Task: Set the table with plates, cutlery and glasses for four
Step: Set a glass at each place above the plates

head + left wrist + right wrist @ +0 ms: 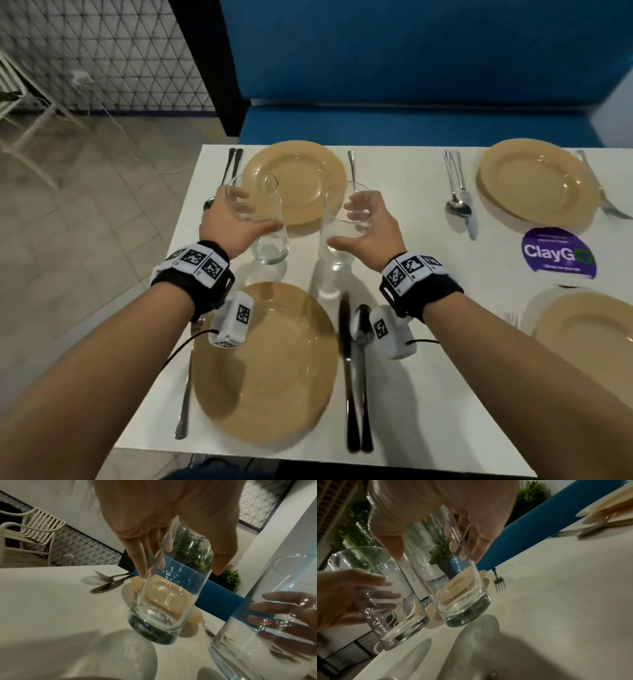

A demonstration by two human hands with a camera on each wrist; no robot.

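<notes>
Four tan plates lie on the white table [411, 240]: near left [263, 370], far left [294, 178], far right [534, 181] and near right [589, 329]. Cutlery lies beside each, such as a fork [185, 394] and a knife with a spoon [356, 377] by the near left plate. My left hand [257, 209] grips a clear glass [270, 246] [164, 608] near its rim. My right hand [344, 224] grips a second clear glass [337, 255] [462, 601]. Both glasses hang tilted, low over the table between the two left plates.
A purple ClayGo sticker [558, 253] is on the table between the right plates. A blue bench [411, 120] runs along the far side. The table's left edge [191, 205] drops to a tiled floor, with a white chair [30, 534] beyond.
</notes>
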